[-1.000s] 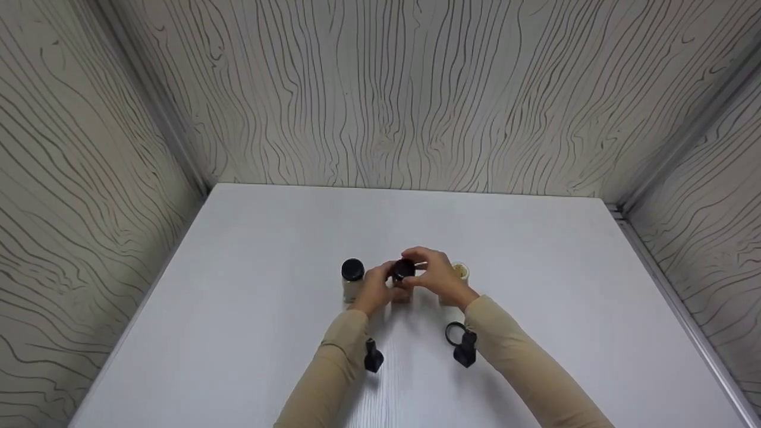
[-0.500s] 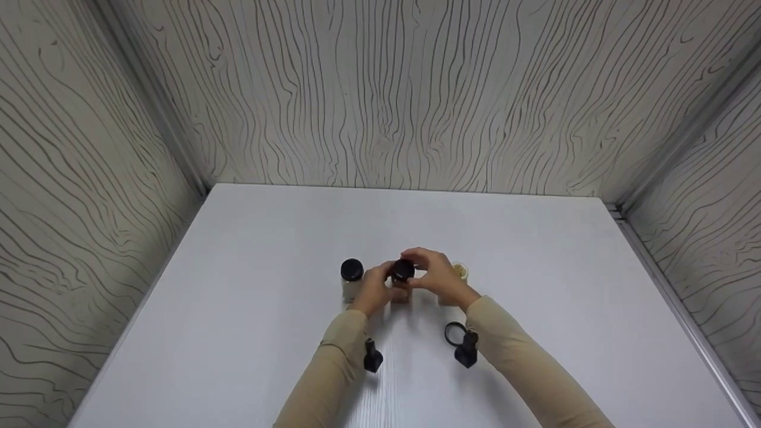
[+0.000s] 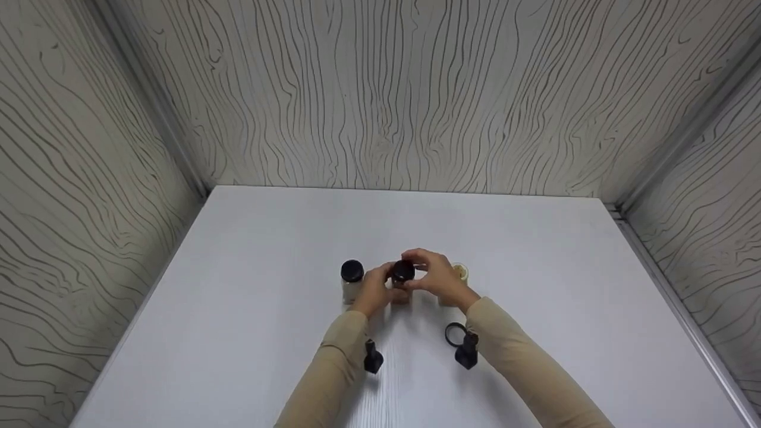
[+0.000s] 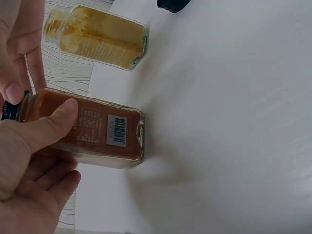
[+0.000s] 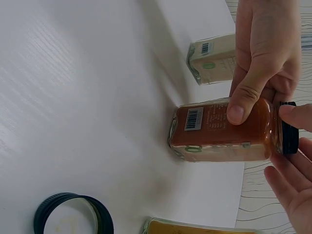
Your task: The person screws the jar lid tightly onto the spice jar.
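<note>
A square glass spice jar [image 5: 219, 129] of reddish-brown powder stands on the white table, its black cap [image 3: 403, 270] in place. My left hand [image 3: 374, 290] grips the jar's body, thumb across the printed label. My right hand [image 3: 441, 276] pinches the cap's rim between thumb and fingers. To the right stands an uncapped jar of yellow powder [image 4: 105, 36], partly hidden by the right hand in the head view. On the left, a jar of pale powder [image 5: 214, 61] wears a black cap. A loose black lid [image 5: 46, 214] lies hollow side up near the right wrist.
The white table [image 3: 267, 249] reaches back to wood-patterned panels [image 3: 380, 107] behind and on both sides. A small black wrist camera [image 3: 373, 359] hangs under the left sleeve, another black camera [image 3: 467, 353] under the right, beside the loose lid.
Both hands stay in nearly the same place on the reddish-brown jar and its cap. Only slight finger movement at the cap shows; the other jars and the loose lid have not moved.
</note>
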The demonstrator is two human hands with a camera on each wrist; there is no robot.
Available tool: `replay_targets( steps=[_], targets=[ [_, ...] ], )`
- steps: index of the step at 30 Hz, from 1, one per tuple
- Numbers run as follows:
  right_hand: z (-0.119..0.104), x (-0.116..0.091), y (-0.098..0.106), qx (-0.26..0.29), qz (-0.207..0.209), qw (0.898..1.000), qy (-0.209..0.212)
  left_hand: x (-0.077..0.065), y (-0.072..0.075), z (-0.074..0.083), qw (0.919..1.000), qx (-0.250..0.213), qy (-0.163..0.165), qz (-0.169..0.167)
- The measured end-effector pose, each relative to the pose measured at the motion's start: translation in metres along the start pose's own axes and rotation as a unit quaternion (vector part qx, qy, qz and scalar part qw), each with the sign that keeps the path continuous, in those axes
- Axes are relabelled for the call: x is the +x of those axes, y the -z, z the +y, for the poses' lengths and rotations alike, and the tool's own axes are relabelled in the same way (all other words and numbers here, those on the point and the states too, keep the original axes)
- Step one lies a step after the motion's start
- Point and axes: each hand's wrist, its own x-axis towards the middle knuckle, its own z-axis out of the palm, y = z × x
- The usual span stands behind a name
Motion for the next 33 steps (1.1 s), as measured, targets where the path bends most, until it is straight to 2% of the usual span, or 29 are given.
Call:
replay_targets(
  steps=[6,12,19,26,33],
  targets=[
    [0.0001,0.0006,0.0006,0.008,-0.009,1.0,0.009,-0.0003,0.0008,0.0017,0.9999,-0.009,0.005,-0.008],
    [-0.0003,0.0014,0.0009,-0.01,0.009,1.0,0.006,-0.0002,-0.0003,0.0005,0.9999,-0.011,-0.004,-0.004],
    [-0.0006,0.0009,0.0,-0.007,0.007,1.0,-0.002,-0.0002,-0.0002,0.0013,0.9999,-0.001,0.013,-0.006],
    [-0.0027,-0.0003,0.0006,-0.003,-0.012,1.0,0.009,0.0001,0.0008,0.0011,0.9998,0.013,-0.011,0.001],
    [0.0001,0.0012,-0.0033,0.003,0.008,1.0,0.0,-0.0015,0.001,0.0017,0.9998,0.004,-0.018,0.0]
  ],
)
